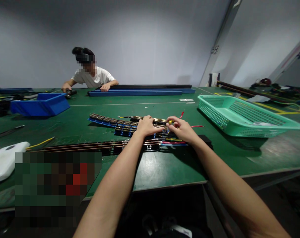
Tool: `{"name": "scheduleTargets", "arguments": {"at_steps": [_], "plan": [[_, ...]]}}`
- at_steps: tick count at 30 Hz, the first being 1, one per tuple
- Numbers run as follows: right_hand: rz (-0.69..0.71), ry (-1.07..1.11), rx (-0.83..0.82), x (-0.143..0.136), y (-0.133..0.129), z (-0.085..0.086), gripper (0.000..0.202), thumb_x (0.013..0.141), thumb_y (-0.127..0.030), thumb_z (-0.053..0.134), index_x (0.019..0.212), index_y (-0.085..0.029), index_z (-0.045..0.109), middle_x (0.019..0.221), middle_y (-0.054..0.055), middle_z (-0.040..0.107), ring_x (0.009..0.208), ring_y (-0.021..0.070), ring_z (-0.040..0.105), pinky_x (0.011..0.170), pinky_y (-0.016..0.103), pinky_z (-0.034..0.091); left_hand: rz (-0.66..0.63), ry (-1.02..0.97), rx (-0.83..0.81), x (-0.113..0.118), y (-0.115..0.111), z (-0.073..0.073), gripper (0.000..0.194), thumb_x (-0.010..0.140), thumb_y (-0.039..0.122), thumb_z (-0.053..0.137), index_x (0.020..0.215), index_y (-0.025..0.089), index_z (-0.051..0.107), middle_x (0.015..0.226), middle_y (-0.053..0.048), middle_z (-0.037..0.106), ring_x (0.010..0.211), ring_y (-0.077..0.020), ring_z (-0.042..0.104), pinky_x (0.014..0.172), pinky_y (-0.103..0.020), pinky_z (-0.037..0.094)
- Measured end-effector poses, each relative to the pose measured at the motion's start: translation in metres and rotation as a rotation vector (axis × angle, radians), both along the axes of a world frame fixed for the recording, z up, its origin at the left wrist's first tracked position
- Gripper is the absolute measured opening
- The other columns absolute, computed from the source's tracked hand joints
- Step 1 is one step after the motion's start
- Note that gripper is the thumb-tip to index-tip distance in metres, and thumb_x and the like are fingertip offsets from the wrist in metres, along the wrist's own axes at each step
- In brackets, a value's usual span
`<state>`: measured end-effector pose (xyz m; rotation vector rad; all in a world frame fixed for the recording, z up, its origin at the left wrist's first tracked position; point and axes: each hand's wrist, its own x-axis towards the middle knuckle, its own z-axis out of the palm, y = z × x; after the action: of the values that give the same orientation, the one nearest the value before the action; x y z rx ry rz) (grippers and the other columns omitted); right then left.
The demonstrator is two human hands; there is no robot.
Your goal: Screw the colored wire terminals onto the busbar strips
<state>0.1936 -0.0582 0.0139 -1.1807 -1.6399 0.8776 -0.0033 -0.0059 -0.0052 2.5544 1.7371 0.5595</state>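
Note:
On the green table lie long strips with copper rods on blue and black bases. My left hand point(147, 127) rests over the upper copper-rod strips point(107, 121), its thumb stretched to the right, apart from the fingers. Close to its thumb, my right hand point(183, 129) pinches a small yellow piece point(170, 122), perhaps a wire end; its exact kind is unclear. Red wire ends point(196, 126) stick out beyond that hand. Nearer me runs a longer black strip with copper rods point(90, 146), with red, blue and yellow wires point(174, 143) at its right end.
A green mesh basket point(249, 125) stands at right, a blue bin point(42, 105) at left. Blue and black rails point(140, 92) lie across the back, where a co-worker point(94, 77) leans over the table. A white object point(6, 162) is at near left.

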Motion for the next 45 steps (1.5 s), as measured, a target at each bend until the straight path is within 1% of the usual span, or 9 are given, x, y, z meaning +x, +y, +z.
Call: {"name": "scheduleTargets", "arguments": {"at_steps": [6, 11, 18, 23, 27, 33, 36, 40, 45], "plan": [[-0.136, 0.368, -0.097, -0.007, 0.006, 0.001, 0.059, 0.076, -0.082, 0.054, 0.099, -0.032, 0.032, 0.065, -0.012, 0.036, 0.041, 0.0063, 0.033, 0.039, 0.015, 0.022, 0.007, 0.005, -0.021, 0.000, 0.001, 0.002, 0.075, 0.078, 0.080, 0.054, 0.122, 0.020, 0.069, 0.130, -0.013, 0.062, 0.123, -0.0323, 0.055, 0.103, -0.042, 0.044], [-0.286, 0.889, -0.197, -0.008, 0.000, 0.008, 0.060, 0.076, -0.079, 0.061, 0.095, -0.032, 0.029, 0.066, -0.012, 0.038, 0.042, 0.0048, 0.036, 0.037, 0.011, 0.023, 0.002, -0.001, -0.016, 0.000, 0.001, 0.001, 0.076, 0.078, 0.079, 0.054, 0.121, 0.019, 0.069, 0.130, -0.014, 0.062, 0.123, -0.0325, 0.055, 0.103, -0.043, 0.044], [-0.220, 0.549, -0.045, -0.020, -0.022, -0.012, 0.058, 0.075, -0.074, 0.067, 0.106, -0.032, 0.042, 0.103, -0.002, 0.060, 0.049, 0.0042, 0.049, 0.035, 0.015, 0.034, -0.006, 0.000, 0.017, 0.000, 0.002, 0.000, 0.073, 0.079, 0.078, 0.056, 0.120, 0.019, 0.069, 0.127, -0.013, 0.063, 0.121, -0.0315, 0.056, 0.101, -0.042, 0.046], [-0.159, 0.487, 0.030, -0.018, -0.032, -0.019, 0.041, 0.082, -0.041, 0.069, 0.111, -0.032, 0.042, 0.111, 0.000, 0.060, 0.049, 0.0041, 0.046, 0.037, 0.016, 0.037, -0.014, -0.012, 0.016, 0.000, 0.002, -0.001, 0.071, 0.078, 0.078, 0.055, 0.119, 0.021, 0.069, 0.127, -0.011, 0.063, 0.121, -0.0313, 0.056, 0.102, -0.042, 0.046], [-0.188, 0.654, -0.114, -0.011, -0.024, -0.009, 0.058, 0.062, -0.008, 0.060, 0.110, -0.034, 0.041, 0.116, -0.002, 0.059, 0.051, 0.0046, 0.048, 0.038, 0.015, 0.038, -0.012, -0.007, -0.001, 0.001, 0.001, 0.001, 0.073, 0.079, 0.077, 0.055, 0.124, 0.021, 0.067, 0.132, -0.012, 0.061, 0.124, -0.0318, 0.055, 0.103, -0.043, 0.045], [-0.273, 0.914, -0.284, 0.000, -0.015, 0.013, 0.063, 0.051, 0.000, 0.053, 0.104, -0.033, 0.042, 0.122, 0.000, 0.059, 0.054, 0.0041, 0.044, 0.040, 0.012, 0.036, 0.003, 0.033, -0.016, 0.004, -0.004, 0.005, 0.069, 0.083, 0.074, 0.051, 0.123, 0.021, 0.067, 0.131, -0.013, 0.063, 0.124, -0.0334, 0.053, 0.105, -0.047, 0.042], [-0.239, 0.936, -0.199, -0.001, -0.036, 0.013, 0.065, 0.052, 0.000, 0.056, 0.107, -0.033, 0.045, 0.127, 0.002, 0.060, 0.052, 0.0021, 0.041, 0.041, 0.012, 0.034, 0.014, 0.043, -0.004, 0.005, -0.006, 0.006, 0.068, 0.083, 0.074, 0.051, 0.122, 0.020, 0.067, 0.130, -0.014, 0.063, 0.124, -0.0345, 0.053, 0.106, -0.050, 0.040], [-0.187, 0.835, -0.017, -0.014, -0.088, 0.000, 0.064, 0.061, -0.007, 0.063, 0.116, -0.035, 0.049, 0.130, 0.004, 0.062, 0.056, 0.0063, 0.051, 0.040, 0.016, 0.034, 0.029, 0.047, -0.004, 0.007, -0.006, 0.007, 0.068, 0.083, 0.075, 0.050, 0.121, 0.021, 0.067, 0.130, -0.014, 0.063, 0.125, -0.0351, 0.052, 0.106, -0.051, 0.039], [-0.129, 0.730, -0.097, -0.019, -0.160, -0.018, 0.058, 0.076, -0.015, 0.067, 0.126, -0.040, 0.049, 0.142, 0.008, 0.057, 0.054, 0.0081, 0.050, 0.038, 0.021, 0.030, 0.055, 0.045, -0.011, 0.007, -0.006, 0.007, 0.067, 0.083, 0.074, 0.051, 0.121, 0.021, 0.066, 0.129, -0.014, 0.063, 0.123, -0.0356, 0.054, 0.105, -0.052, 0.039]]}}
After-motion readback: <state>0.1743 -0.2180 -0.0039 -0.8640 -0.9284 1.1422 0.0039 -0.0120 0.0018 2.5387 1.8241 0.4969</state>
